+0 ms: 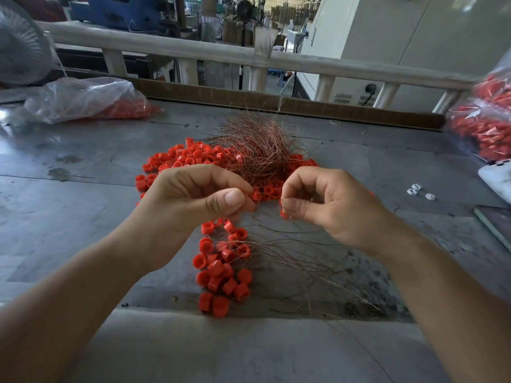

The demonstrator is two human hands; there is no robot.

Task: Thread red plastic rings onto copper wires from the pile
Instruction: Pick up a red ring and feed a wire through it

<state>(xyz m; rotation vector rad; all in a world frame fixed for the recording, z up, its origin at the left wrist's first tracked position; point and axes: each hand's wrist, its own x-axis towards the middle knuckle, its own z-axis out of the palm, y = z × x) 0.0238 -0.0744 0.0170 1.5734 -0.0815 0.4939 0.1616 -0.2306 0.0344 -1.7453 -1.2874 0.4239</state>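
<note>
A pile of loose red plastic rings (177, 158) lies on the grey table (83, 205), with a tangled bundle of copper wires (260, 150) on top of it. My left hand (193, 200) pinches a red ring (255, 195) between thumb and fingers. My right hand (326, 205) pinches a thin copper wire, thumb against forefinger; a red ring (283, 214) peeks from under it. Below my hands lie several threaded rings (221, 269) with their wire tails (304, 261) fanned to the right.
A clear bag of red rings (91, 102) lies at the back left, another bag of red parts (486, 120) at the right edge. A fan (22, 48) stands far left. Small white bits (417, 190) and a white object (497, 181) lie at the right. A railing (249, 55) runs behind the table.
</note>
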